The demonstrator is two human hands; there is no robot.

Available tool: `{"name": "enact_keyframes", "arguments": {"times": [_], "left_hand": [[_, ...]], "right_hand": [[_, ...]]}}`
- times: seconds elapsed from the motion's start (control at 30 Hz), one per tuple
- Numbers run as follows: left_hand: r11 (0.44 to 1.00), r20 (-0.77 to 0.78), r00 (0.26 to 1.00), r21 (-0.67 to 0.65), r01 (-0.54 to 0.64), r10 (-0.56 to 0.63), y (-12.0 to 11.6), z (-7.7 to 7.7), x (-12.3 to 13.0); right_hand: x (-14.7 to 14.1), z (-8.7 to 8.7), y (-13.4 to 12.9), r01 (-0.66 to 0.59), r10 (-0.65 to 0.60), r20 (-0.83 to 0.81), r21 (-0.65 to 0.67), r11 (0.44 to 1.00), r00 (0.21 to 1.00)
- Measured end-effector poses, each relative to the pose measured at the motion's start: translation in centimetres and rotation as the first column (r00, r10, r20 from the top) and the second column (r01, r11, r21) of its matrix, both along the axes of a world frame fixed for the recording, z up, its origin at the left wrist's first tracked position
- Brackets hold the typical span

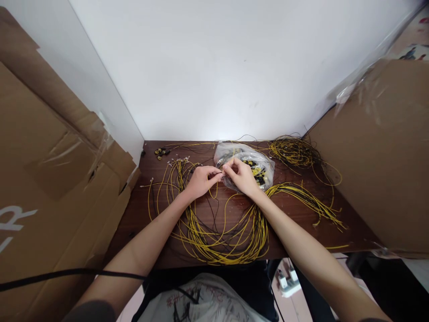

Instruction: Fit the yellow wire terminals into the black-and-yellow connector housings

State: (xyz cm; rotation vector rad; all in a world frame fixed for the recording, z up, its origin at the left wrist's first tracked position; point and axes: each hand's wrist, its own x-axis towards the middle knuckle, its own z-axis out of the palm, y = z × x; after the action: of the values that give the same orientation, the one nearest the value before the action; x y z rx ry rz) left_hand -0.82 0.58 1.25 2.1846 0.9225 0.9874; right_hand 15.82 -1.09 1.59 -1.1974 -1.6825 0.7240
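My left hand (pixel 203 180) and my right hand (pixel 241 175) meet above the middle of the table, fingertips pinched close together. Between them is a thin dark wire, its end too small to make out. Behind my right hand lies a clear plastic bag (pixel 270 172) holding several black and yellow parts. A large bundle of yellow and black wires (pixel 221 258) curves in a U below my hands. Small pale tips show at the bundle's upper left end, and its right end fans out past my right forearm.
A tangled heap of yellow and black wire (pixel 293 152) sits at the back right. Several small black and yellow parts (pixel 161 153) lie at the back left. Cardboard (pixel 60 179) walls the left side, and more cardboard (pixel 378 156) the right. A black cable (pixel 73 272) crosses my left forearm.
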Motion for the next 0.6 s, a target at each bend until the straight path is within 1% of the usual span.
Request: {"name": "enact_keyframes", "arguments": {"times": [0.1, 0.17, 0.33, 0.47, 0.6], "left_hand": [[1.000, -0.012, 1.000, 0.006, -0.006, 0.006, 0.03, -0.03, -0.03], [1.000, -0.016, 1.000, 0.004, -0.004, 0.004, 0.03, -0.05, -0.04], [1.000, -0.011, 1.000, 0.000, 0.008, -0.008, 0.00, -0.09, -0.04], [1.000, -0.007, 1.000, 0.006, -0.003, 0.003, -0.03, -0.07, -0.03], [1.000, 0.020, 1.000, 0.025, -0.011, 0.011, 0.01, -0.10, -0.05]], "right_hand": [[-0.01, 0.17, -0.11, 0.002, -0.005, 0.078, 0.027, 1.000, 0.997], [0.01, 0.32, -0.21, -0.002, -0.009, 0.146, 0.075, 0.997, 0.989], [0.02, 0.41, -0.45, 0.005, -0.062, 0.320, 0.177, 0.984, 0.945], [0.09, 0.64, -0.57, -0.023, -0.064, 0.426, 0.196, 0.980, 0.902], [0.53, 1.02, -0.45, -0.069, -0.010, 0.432, 0.168, 0.983, 0.902]]}}
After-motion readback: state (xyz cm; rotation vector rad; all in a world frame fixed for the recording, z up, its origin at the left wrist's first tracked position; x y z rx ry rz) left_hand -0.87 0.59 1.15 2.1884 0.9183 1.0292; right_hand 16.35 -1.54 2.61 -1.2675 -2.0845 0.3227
